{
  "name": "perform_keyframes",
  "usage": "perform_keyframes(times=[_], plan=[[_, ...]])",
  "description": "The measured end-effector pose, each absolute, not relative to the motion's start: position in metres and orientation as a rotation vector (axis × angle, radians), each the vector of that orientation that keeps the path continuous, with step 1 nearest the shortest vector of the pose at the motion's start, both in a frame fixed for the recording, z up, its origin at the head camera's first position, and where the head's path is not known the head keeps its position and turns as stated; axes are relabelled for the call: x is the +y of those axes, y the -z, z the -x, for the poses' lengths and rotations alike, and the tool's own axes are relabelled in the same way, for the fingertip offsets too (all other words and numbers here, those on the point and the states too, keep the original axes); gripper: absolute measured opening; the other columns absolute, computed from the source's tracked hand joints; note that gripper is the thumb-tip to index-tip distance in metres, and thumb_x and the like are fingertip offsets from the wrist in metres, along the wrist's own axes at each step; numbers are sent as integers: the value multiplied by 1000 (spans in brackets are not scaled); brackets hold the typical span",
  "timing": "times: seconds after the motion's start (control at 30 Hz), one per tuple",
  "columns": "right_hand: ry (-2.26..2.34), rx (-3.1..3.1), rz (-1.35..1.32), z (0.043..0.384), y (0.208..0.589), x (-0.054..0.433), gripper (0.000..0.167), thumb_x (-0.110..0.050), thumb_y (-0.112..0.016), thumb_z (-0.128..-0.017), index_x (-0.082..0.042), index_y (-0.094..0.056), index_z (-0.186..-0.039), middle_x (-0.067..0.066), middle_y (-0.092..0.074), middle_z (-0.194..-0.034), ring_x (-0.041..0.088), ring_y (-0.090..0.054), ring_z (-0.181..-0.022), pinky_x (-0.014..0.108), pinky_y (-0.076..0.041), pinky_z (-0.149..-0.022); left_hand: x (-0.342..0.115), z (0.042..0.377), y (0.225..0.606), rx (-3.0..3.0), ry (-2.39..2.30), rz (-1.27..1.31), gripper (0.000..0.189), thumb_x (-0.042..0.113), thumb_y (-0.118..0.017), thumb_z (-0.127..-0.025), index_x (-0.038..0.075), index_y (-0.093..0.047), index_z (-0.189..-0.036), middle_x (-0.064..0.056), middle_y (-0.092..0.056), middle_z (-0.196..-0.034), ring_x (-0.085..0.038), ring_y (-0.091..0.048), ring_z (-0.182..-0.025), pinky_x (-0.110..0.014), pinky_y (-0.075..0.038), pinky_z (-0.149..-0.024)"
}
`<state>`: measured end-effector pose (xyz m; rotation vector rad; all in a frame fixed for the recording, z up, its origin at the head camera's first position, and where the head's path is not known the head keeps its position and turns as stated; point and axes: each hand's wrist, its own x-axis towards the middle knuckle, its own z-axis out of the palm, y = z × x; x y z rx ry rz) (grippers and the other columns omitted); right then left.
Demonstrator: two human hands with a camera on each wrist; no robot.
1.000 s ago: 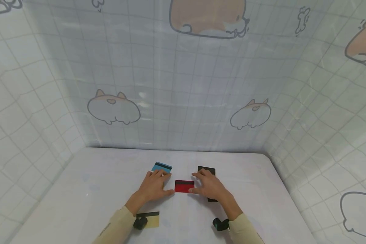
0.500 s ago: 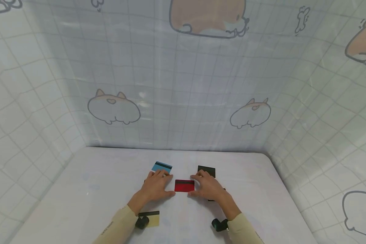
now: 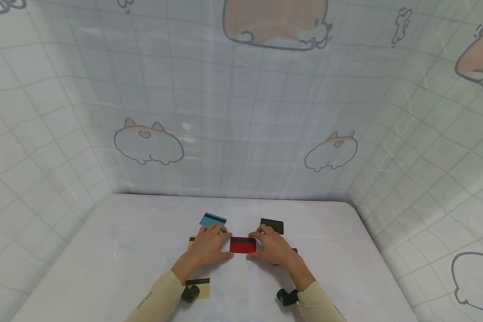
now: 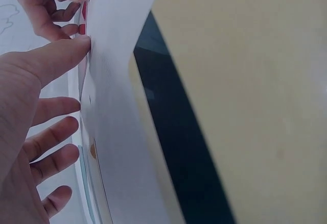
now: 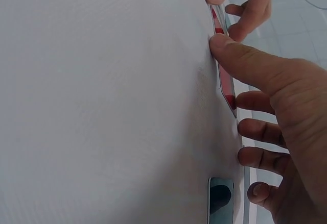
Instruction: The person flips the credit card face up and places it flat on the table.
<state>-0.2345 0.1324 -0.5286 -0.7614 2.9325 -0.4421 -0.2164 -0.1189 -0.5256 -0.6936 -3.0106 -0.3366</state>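
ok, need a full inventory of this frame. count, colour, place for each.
Tabletop: 1, white, lower part of head view
Backdrop: 1, pale grid with cartoon dogs, behind table and along both sides
Red magnetic-stripe card: 1, red, centre
Blue magnetic-stripe card: 1, blue, far left of centre
Near yellow card: 1, yellow, near left
Farther yellow card: 1, yellow, left, mostly hidden
Far black card: 1, black, far right of centre
Nearer black card: 1, black, right, mostly hidden
Wrist cameras: 2, black, one per wrist
Sleeves: 2, beige, forearms
Left hand: 1, bare, red card's left end
Right hand: 1, bare, its right end
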Motion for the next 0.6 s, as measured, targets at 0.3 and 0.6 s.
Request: perform_keyframes(times=[0.3,0.6], plan=[[467,2948,810,235,532,132,55,-57,-78,-80,-28,-68,-125,-7,-55,-110,13,-54,-102,34,-52,-80,-115,219,528,-2996,333,703,55,55,-76,-82,22,-70,-126,0,-58,-122,-23,-50,-118,-47,-40,-88],[531,2906,824,234,532,130,46,-51,-80,-82,-26,-69,-119,-7,-55,-109,12,-52,-101,31,-51,-79,-113,219,526,-3009,402,679,48,51,-79,-82,23,-72,-119,-1,-57,-122,-24,-49,-117,-47,-39,-89]])
